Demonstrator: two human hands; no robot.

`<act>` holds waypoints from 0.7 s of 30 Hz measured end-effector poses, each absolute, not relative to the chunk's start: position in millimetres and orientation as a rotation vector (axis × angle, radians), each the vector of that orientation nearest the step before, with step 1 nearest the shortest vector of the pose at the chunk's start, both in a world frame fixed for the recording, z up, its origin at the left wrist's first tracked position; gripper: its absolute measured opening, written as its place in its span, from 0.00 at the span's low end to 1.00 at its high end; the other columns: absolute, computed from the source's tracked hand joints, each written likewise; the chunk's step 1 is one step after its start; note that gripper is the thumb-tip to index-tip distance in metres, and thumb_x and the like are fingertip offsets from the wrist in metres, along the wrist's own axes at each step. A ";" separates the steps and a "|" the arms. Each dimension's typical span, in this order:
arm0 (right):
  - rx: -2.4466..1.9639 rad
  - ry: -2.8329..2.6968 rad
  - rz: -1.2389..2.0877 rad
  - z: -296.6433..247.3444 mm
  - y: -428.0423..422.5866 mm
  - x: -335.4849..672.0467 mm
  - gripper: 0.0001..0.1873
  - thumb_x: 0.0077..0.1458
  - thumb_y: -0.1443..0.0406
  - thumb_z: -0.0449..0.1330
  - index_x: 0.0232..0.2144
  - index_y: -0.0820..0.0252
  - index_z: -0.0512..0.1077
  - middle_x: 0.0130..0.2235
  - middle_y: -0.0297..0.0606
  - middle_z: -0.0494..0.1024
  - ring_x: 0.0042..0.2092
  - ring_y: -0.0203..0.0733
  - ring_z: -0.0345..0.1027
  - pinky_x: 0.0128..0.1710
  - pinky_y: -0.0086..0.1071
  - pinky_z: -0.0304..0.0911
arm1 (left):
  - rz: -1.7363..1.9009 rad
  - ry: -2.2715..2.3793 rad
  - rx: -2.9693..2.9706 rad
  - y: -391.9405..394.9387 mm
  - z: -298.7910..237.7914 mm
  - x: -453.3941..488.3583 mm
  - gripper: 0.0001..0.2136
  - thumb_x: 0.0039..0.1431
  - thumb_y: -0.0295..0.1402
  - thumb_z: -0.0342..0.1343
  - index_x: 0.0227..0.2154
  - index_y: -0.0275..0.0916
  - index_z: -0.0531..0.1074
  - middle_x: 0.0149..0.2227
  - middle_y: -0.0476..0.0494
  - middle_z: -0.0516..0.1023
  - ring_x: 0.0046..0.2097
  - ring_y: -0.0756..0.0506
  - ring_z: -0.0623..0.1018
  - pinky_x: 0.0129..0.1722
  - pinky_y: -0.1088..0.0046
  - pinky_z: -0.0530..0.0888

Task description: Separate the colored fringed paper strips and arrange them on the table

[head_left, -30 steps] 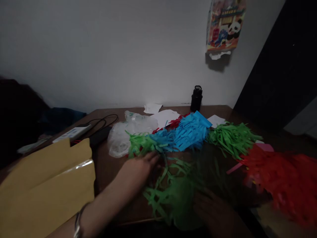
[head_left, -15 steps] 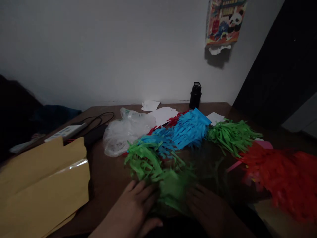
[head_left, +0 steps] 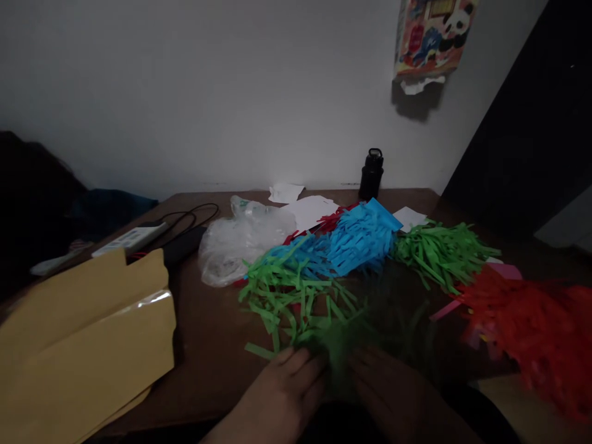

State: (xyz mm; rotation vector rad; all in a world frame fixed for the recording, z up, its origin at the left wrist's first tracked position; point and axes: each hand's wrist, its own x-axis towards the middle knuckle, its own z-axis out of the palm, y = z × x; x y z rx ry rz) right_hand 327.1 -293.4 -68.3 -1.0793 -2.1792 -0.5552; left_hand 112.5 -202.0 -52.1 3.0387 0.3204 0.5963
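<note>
At the table's near edge, my left hand [head_left: 293,387] is closed on green fringed paper [head_left: 335,339], fingers curled together and thumb hidden. My right hand [head_left: 383,377], dark and slightly blurred, grips the same paper from the other side. Its cut strips fan away from me over the brown table [head_left: 208,357]. Just beyond lie blue fringed paper [head_left: 363,237] and some red fringe [head_left: 342,216]. Another green fringed bunch [head_left: 444,250] rests to the right, with a large red fringed bunch [head_left: 536,333] nearer me.
A crumpled clear plastic bag [head_left: 245,240] sits left of the fringes. Tan paper envelopes [head_left: 92,345] cover the left side, near a white power strip [head_left: 132,237] with cables. White sheets [head_left: 312,213] and a black bottle [head_left: 371,176] stand at the back; a tissue pack [head_left: 432,40] hangs on the wall.
My left hand has moved right, towards my right hand, and its fingers have drawn in. The green strips now lie more spread out on the left. The view has shifted slightly.
</note>
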 end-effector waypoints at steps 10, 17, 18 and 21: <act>-1.469 -1.847 -0.154 -63.4 -285.4 334.5 0.11 0.63 0.70 0.50 0.32 0.58 0.70 0.29 0.33 0.76 0.34 0.39 0.69 0.41 0.37 0.58 | 0.413 0.853 2.748 -206.2 -36.3 116.8 0.12 0.65 0.25 0.43 0.29 0.40 0.70 0.30 0.46 0.76 0.32 0.44 0.75 0.39 0.62 0.66; -1.753 -1.813 -0.212 -63.9 -267.5 326.2 0.10 0.55 0.73 0.53 0.25 0.58 0.69 0.24 0.34 0.72 0.31 0.43 0.63 0.39 0.39 0.48 | -0.003 1.074 2.771 -181.8 -15.7 131.7 0.09 0.62 0.27 0.46 0.33 0.38 0.72 0.35 0.41 0.78 0.38 0.39 0.78 0.43 0.56 0.67; -1.784 -1.813 -0.230 -64.2 -266.4 324.7 0.10 0.54 0.73 0.53 0.24 0.58 0.68 0.24 0.34 0.72 0.31 0.44 0.63 0.40 0.40 0.48 | -0.031 1.075 2.775 -178.6 -14.3 133.5 0.08 0.61 0.26 0.47 0.34 0.37 0.72 0.36 0.40 0.79 0.38 0.39 0.78 0.43 0.56 0.67; -1.859 -1.800 -0.284 -63.9 -264.0 322.0 0.08 0.51 0.72 0.55 0.23 0.57 0.66 0.25 0.35 0.72 0.33 0.46 0.62 0.40 0.41 0.47 | -0.062 1.074 2.786 -171.3 -10.8 137.7 0.08 0.59 0.25 0.48 0.36 0.36 0.73 0.37 0.38 0.78 0.39 0.38 0.78 0.44 0.55 0.67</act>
